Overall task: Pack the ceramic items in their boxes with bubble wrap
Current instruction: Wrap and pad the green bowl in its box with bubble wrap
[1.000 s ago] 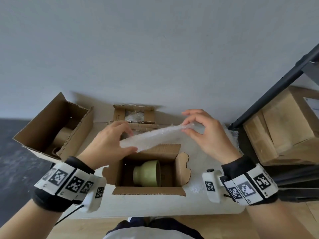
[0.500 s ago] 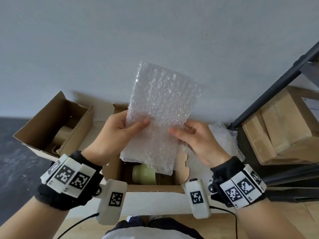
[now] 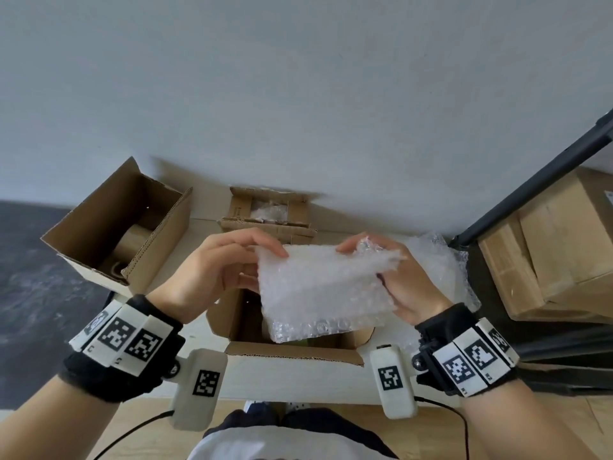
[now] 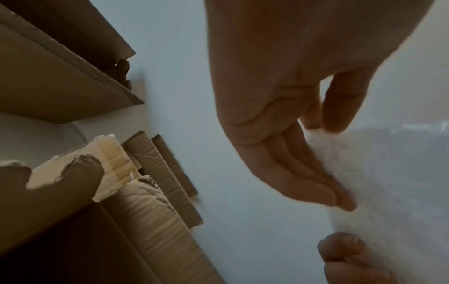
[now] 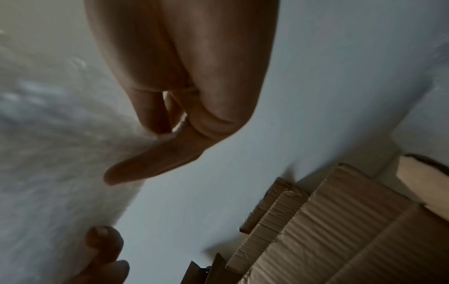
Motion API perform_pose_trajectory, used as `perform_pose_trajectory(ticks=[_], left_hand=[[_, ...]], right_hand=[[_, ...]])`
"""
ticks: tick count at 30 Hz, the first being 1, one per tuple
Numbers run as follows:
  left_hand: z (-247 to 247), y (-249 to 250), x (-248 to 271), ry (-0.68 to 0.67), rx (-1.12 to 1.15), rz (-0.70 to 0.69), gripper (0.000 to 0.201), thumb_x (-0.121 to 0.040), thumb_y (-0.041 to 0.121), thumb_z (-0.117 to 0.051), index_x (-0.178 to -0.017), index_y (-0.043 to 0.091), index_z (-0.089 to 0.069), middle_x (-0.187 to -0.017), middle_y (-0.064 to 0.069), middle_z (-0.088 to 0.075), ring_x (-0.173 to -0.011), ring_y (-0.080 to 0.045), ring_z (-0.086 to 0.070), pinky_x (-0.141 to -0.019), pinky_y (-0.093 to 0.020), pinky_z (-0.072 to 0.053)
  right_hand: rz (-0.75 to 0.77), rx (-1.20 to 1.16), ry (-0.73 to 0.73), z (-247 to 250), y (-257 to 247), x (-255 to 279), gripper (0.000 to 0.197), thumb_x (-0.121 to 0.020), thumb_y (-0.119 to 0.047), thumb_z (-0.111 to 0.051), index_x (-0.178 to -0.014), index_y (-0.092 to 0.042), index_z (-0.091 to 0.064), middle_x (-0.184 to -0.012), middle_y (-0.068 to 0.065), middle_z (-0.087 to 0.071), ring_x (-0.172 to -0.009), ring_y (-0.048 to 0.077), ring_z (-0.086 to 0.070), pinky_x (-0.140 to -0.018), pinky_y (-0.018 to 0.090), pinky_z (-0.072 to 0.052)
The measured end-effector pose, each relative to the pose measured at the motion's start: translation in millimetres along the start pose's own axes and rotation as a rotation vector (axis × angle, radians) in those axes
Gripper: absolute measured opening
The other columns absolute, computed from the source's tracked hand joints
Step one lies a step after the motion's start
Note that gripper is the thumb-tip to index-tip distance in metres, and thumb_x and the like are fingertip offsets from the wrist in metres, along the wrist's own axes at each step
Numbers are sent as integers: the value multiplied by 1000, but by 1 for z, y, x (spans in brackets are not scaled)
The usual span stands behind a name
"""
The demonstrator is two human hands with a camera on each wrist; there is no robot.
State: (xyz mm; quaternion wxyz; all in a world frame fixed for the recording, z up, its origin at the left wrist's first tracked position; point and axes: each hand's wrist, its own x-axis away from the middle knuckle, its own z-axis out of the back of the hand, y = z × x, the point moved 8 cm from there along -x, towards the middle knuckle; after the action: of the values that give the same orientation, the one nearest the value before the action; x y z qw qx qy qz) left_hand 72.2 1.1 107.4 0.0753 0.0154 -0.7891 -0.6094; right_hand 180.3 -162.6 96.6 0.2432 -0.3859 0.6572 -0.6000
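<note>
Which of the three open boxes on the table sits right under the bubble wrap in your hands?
The near box, closest to the person. The bubble wrap hangs over its opening. The left box stands tilted off to the side, and the far box sits back by the wall.

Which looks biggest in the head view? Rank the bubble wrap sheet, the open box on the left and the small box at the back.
1. Bubble wrap sheet and left box: alike, and the sheet is held nearer the camera, so unsure.
2. Back box: smallest, though farthest away.
</note>
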Motion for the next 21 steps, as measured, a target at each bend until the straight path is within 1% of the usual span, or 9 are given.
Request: perform_pose_trajectory(ticks=[2,4,6,9,12,15,17,19,21], left_hand=[[0,-1,2,-25,-85,22,29,-84,14,-42,-89,7,-69,-89,-12,-65,-71,-21,-65,-55,-26,-53],[7,-5,4,26,-226,23,12,-89,13,-56,-92,9,-67,-98,-16,-63,-81,-28,-67,-60,-37,-58],[12,-14,3,73,-341,28,12,-87,2,-62,-96,9,-63,-104,-15,-62,-88,-30,-68,-65,-44,-59],[17,-30,8,70,-414,32,32,-81,16,-66,-110,22,-55,-109,-3,-64,-92,-18,-69,-71,-34,-60],[39,-65,22,92,-710,105,57,-74,42,-68,-125,38,-43,-117,10,-61,-99,-4,-62,-88,-25,-53],[61,-100,40,70,-1183,181,67,-77,61,-59,-135,35,-40,-135,7,-51,-115,-8,-49,-103,-22,-34],[66,-121,47,-13,-1397,184,86,-73,78,-37,-144,30,-32,-151,8,-32,-138,-8,-28,-114,-25,-2],[68,-136,52,-52,-1460,189,100,-67,84,-21,-150,28,-20,-158,8,-15,-142,0,-4,-111,-26,16],[70,-146,54,-45,-1432,191,103,-68,86,-26,-152,28,-7,-159,10,-2,-135,6,12,-108,-22,22]], right_hand=[[-53,-58,-16,2,4,-3,39,-95,-11,-38,-87,-17,-75,-98,0,-70,-86,12,-64,-67,22,-50],[-145,-107,-43,1,12,-5,36,-96,-26,-39,-100,-12,-72,-107,4,-69,-94,17,-64,-71,27,-51],[-170,54,-69,-1,18,-8,29,-91,-33,-54,-112,-19,-67,-105,-7,-68,-90,13,-66,-68,22,-53],[-161,597,5,4,27,-17,60,-69,-31,-79,-123,-35,-54,-101,-12,-60,-78,16,-59,-69,25,-52],[-163,771,119,8,33,-24,65,-66,-27,-84,-120,-36,-49,-96,-14,-54,-78,-3,-54,-66,11,-43],[-114,927,85,-5,38,-34,45,-68,-20,-84,-99,-29,-53,-90,-22,-52,-78,-11,-53,-62,2,-40],[-98,1033,19,-21,47,-42,35,-71,-18,-82,-84,-28,-52,-80,-21,-52,-75,-8,-50,-60,6,-36],[-67,1087,-58,-43,57,-49,26,-75,-11,-77,-79,-23,-53,-76,-18,-52,-73,-3,-51,-60,11,-35],[31,1211,-156,-70,66,-58,18,-78,3,-65,-81,-13,-58,-79,-7,-53,-71,13,-51,-57,19,-33]])
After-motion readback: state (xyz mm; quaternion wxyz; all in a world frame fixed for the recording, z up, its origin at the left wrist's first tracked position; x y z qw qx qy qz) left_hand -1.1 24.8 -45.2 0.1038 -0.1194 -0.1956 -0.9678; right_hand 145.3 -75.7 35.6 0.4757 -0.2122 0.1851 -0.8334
